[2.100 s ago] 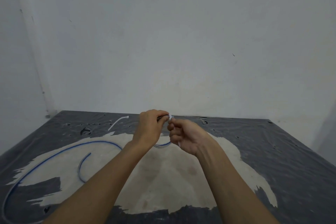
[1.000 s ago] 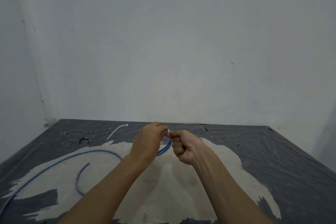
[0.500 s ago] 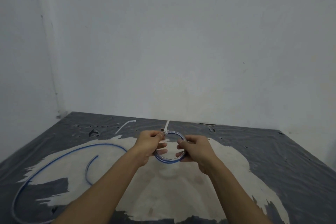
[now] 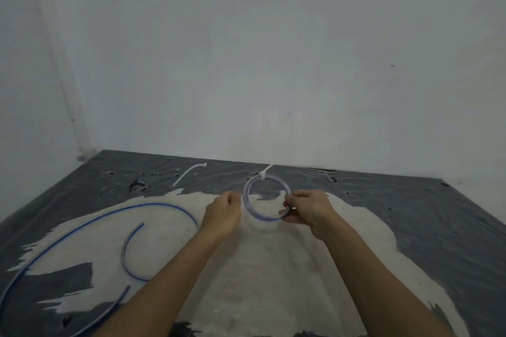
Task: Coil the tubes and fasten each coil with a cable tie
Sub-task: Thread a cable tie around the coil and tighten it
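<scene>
Grey plastic-covered desk [image 4: 410, 213]: the small clear blue-striped tube coil [image 4: 267, 218] now shows its white cable tie [image 4: 263, 173] cinched, pulling done. Right hand [image 4: 306, 209] pinches the coil's right side; curled left hand [image 4: 223, 215] at its left edge, grip unclear. Likely fastened.

— Sort of place?
— Bare, makeshift work corner indoors.
— Grounds?
— Plain whitish walls [image 4: 273, 49] meeting at a corner; dark plastic sheet [image 4: 410, 213] as work surface, holed, worn through to a pale patch [image 4: 273, 268].
</scene>
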Available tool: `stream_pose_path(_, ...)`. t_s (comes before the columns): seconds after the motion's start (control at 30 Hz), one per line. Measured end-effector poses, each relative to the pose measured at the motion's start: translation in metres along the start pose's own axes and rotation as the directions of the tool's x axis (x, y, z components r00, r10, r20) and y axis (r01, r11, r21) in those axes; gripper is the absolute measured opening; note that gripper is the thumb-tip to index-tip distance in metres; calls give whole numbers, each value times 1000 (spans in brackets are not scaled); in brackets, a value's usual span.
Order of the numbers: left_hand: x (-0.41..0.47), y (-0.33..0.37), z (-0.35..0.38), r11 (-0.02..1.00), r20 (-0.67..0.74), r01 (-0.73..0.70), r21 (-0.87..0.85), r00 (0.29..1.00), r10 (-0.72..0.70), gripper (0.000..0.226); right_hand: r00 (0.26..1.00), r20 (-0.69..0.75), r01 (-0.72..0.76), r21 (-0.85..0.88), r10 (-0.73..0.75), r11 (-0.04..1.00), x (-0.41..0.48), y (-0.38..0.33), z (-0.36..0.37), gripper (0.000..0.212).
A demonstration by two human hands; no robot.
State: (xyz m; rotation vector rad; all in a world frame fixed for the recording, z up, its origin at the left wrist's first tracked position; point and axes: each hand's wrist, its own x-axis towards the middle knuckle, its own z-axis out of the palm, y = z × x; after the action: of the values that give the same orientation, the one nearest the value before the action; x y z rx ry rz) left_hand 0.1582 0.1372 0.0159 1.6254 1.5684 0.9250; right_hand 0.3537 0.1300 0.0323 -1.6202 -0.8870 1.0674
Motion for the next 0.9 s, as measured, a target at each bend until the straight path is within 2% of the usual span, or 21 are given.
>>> stream_pose_path(0.07,12,-19,11,960,-61,-98,264,991,118,35,998,-63,-18,37,20,999,30,-4,5,9)
stream_pose_path(0.13,19,-35,25,864,-62,-158,478,975,212,27,993,-115,-20,11,21,1000,63,-8,12,9)
stream_pose_path(0.23,21,-47,41,778,-111,-181,602,946,306,20,982,-186,9,-108,-29,994,108,-9,29,16)
stream_pose_path(0.4,22,-48,44,764,-121,-159,625,947,296,22,955,-263,53,-301,-136,952,148,-10,50,12)
stream_pose_path(0.57,21,-47,44,781,-127,-163,603,947,295,22,944,-273,29,-495,-187,868,161,0,53,27)
stream_pose_path(0.67,23,-47,44,782,-132,-154,604,948,289,23,931,-262,64,-564,-253,823,153,2,54,40)
stream_pose_path(0.73,21,-47,43,789,-132,-163,592,947,295,22,923,-255,92,-585,-290,806,143,4,55,35)
stream_pose_path(0.8,19,-47,41,809,-141,-184,558,940,310,21,916,-219,149,-593,-337,791,125,7,58,36)
stream_pose_path(0.9,17,-48,33,852,-120,-230,470,940,320,20,912,-80,290,-567,-402,771,79,15,62,24)
